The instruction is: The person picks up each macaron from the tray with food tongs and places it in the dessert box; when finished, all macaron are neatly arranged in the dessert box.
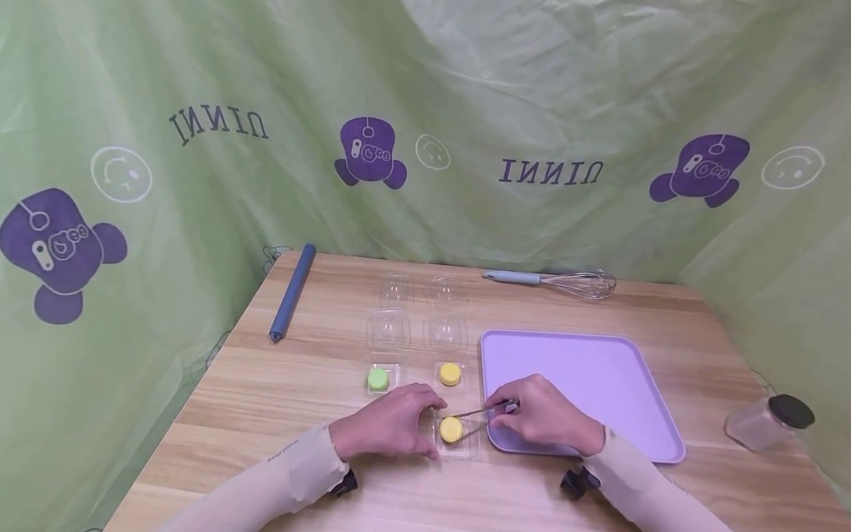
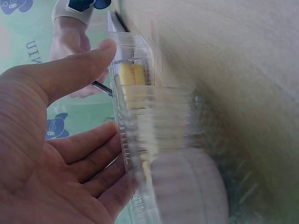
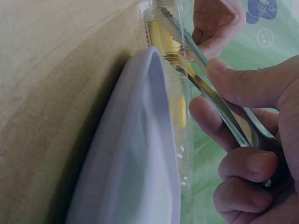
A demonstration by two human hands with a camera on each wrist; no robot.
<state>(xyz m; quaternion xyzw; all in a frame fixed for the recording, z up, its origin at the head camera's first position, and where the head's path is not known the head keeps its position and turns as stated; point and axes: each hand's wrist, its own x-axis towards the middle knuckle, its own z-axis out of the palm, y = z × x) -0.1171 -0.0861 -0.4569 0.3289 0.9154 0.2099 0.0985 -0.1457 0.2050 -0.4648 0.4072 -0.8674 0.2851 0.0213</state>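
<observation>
My right hand grips metal tongs, with thumb and curled fingers around their arms. The two tong arms reach either side of a yellow macaron, which sits in a small clear plastic box. My left hand is at the left of this box, its thumb and fingers spread apart and fairly straight. In the left wrist view, its fingertips are right at the box's rim. Behind are a second yellow macaron and a green macaron, each in its own clear box.
A lilac tray lies under and behind my right hand. Clear domed lids stand farther back. A blue rolling pin lies at left, a whisk along the back edge, and a black-lidded jar at right.
</observation>
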